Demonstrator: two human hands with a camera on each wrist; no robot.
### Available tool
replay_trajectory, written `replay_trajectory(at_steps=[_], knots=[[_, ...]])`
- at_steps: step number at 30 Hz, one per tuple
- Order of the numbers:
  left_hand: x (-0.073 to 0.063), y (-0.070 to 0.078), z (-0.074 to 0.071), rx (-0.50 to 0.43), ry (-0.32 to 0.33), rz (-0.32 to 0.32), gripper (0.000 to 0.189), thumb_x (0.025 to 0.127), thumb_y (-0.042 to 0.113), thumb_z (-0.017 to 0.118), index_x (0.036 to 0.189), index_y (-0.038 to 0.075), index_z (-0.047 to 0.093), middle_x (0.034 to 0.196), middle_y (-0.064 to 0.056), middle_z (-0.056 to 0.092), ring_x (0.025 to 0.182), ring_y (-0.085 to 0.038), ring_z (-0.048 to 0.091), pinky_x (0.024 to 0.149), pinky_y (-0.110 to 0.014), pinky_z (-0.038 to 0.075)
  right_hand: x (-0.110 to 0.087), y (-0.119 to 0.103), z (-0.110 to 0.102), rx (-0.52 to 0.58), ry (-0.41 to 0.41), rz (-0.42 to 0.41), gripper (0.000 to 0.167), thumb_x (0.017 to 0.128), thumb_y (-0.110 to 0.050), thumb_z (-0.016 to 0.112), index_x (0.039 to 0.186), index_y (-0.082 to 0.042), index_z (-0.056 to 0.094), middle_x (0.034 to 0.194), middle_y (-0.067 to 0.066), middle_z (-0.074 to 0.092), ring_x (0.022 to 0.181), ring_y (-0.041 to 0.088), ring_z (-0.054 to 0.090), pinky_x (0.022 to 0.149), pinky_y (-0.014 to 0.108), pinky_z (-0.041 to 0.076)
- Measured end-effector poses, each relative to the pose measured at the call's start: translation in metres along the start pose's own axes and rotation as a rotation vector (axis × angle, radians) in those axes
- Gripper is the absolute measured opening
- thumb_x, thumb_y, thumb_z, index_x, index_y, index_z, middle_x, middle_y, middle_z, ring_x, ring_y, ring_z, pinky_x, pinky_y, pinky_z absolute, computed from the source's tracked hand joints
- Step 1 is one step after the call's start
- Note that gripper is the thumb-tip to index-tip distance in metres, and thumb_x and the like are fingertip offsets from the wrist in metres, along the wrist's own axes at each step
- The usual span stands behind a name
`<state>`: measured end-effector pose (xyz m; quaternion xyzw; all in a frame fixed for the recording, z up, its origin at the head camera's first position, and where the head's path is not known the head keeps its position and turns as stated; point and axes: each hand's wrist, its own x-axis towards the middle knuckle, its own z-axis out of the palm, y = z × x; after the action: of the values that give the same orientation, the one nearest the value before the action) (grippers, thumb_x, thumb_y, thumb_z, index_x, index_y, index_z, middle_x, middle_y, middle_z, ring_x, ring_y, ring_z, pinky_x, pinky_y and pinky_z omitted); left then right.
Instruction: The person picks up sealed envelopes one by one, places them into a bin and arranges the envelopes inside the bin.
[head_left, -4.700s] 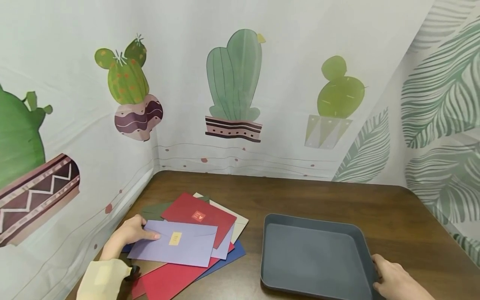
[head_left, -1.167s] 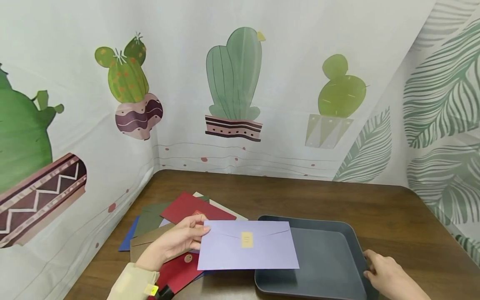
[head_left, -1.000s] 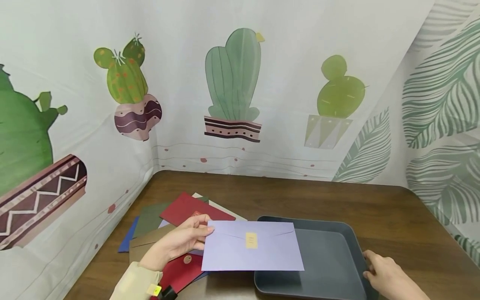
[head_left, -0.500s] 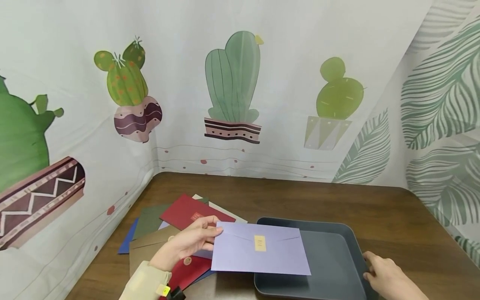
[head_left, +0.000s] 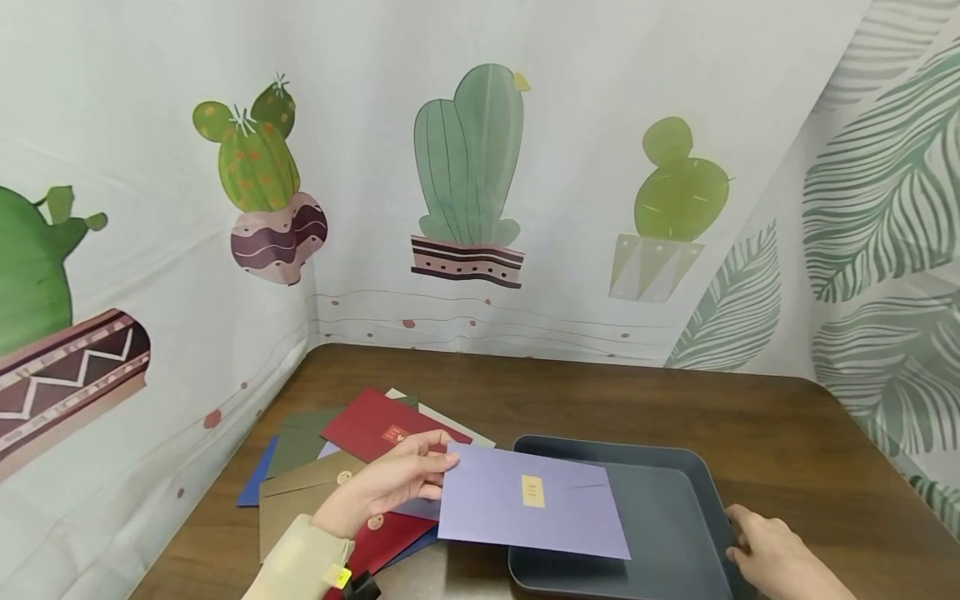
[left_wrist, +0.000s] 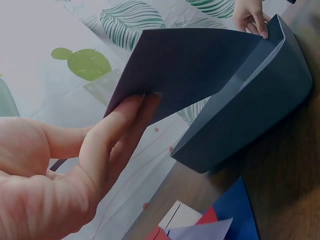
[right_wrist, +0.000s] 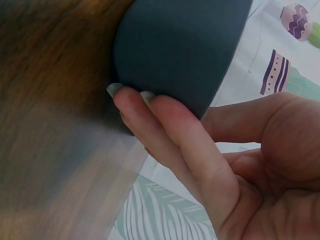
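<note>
My left hand [head_left: 401, 479] pinches a lavender envelope [head_left: 495, 508] by its left edge, thumb on the face with the yellow label and fingers behind. Tilted down to the right, the envelope overlaps the left part of a dark grey tray [head_left: 652, 533] in the head view. From the left wrist, the envelope's underside [left_wrist: 185, 65] shows, its far end at the tray. My right hand [head_left: 780, 550] grips the tray's right side; in the right wrist view its fingers [right_wrist: 185, 125] press the outer wall and the thumb goes behind the rim.
Left of the tray lies a fanned pile of envelopes: red [head_left: 375, 421], brown [head_left: 300, 500], dark green [head_left: 300, 437], blue [head_left: 258, 479], cream and lavender. They lie on a brown wooden table [head_left: 600, 400]. Behind it hangs a white cloth printed with cacti [head_left: 472, 167].
My left hand has lifted the lavender envelope off the pile and carried it right to the tray. Lately the envelope's right end has dipped. The tray has shifted slightly left, my right hand with it.
</note>
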<state>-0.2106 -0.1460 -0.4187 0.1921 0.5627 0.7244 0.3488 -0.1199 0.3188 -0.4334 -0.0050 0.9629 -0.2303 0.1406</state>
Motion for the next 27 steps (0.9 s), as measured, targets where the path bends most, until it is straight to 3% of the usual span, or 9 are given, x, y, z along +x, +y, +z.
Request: replay_trajectory(at_steps=[11,18,27], knots=[[0.014,-0.004,0.012,0.011,0.072,-0.017,0.006,0.103,0.012,0.045,0.105,0.007,0.043,0.094,-0.001,0.066,0.084,-0.014,0.07,0.077,-0.03,0.058,-0.001,-0.001,0.001,-0.02,0.015,-0.004,0.037,0.083,-0.002,0.069,0.113,0.01,0.053,0.079,0.003,0.064,0.071,0.017,0.06,0.061,0.037,0.05],[0.02,-0.007,0.018,-0.018,0.092,-0.019,0.004,0.102,0.01,0.044,0.099,0.008,0.043,0.09,-0.002,0.065,0.08,-0.014,0.07,0.075,-0.028,0.059,0.0,-0.001,0.0,-0.019,-0.006,0.003,0.04,0.084,-0.003,0.069,0.116,0.013,0.051,0.081,0.004,0.064,0.073,0.019,0.061,0.061,0.037,0.05],[0.031,-0.009,0.025,0.024,0.097,-0.038,0.009,0.102,0.011,0.046,0.099,0.003,0.046,0.089,-0.002,0.066,0.08,-0.013,0.07,0.075,-0.027,0.058,0.0,-0.002,-0.001,-0.047,0.012,-0.02,0.041,0.083,-0.004,0.07,0.115,0.014,0.051,0.085,0.008,0.067,0.079,0.025,0.065,0.063,0.04,0.052]])
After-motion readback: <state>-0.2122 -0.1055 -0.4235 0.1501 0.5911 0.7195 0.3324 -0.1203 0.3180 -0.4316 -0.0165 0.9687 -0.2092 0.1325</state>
